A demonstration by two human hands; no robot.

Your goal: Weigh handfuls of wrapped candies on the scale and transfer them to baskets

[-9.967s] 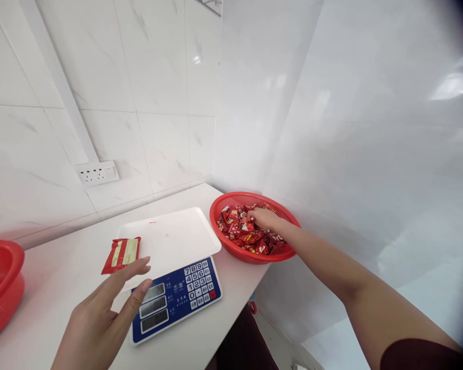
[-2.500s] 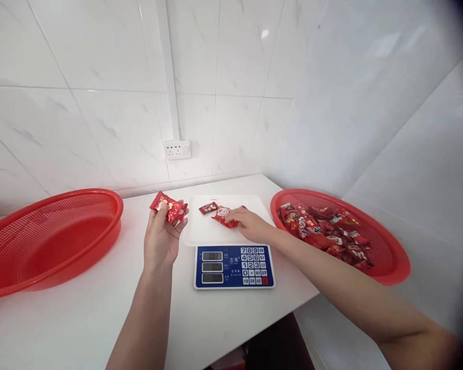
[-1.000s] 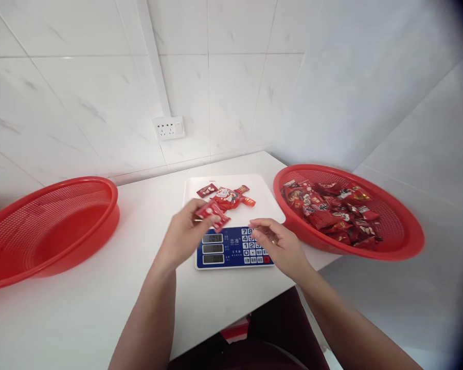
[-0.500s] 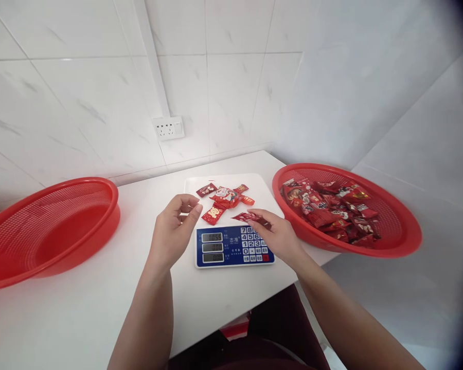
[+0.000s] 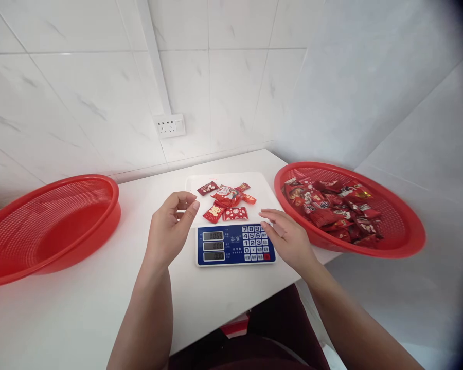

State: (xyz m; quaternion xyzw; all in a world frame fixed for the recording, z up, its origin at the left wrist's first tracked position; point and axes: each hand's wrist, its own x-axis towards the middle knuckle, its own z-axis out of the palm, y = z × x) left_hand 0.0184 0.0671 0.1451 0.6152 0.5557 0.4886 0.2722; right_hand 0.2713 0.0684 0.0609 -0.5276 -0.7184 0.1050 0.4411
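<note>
Several red-wrapped candies lie in a loose cluster on the white pan of a digital scale [image 5: 260, 192]. Nearest me in the cluster is a dotted red packet [image 5: 235, 214], flat on the pan. My left hand [image 5: 173, 223] hovers at the pan's left edge, thumb and fingers apart, holding nothing. On the other side, my right hand [image 5: 285, 234] is over the right end of the blue keypad panel [image 5: 235, 245], fingers stretched out and empty. Its fingertips are a short way right of the dotted packet. The scale's small displays face me.
To the right, a red perforated basket [image 5: 405, 239] holds many red-wrapped candies [image 5: 332, 208]. Another red basket [image 5: 81, 205] stands on the left of the white table [image 5: 139, 205]. A tiled wall with a power socket [image 5: 170, 126] rises behind.
My right hand has let go of the dotted packet, which now lies on the pan, and has drawn back to the right. My left hand has stayed nearly in place.
</note>
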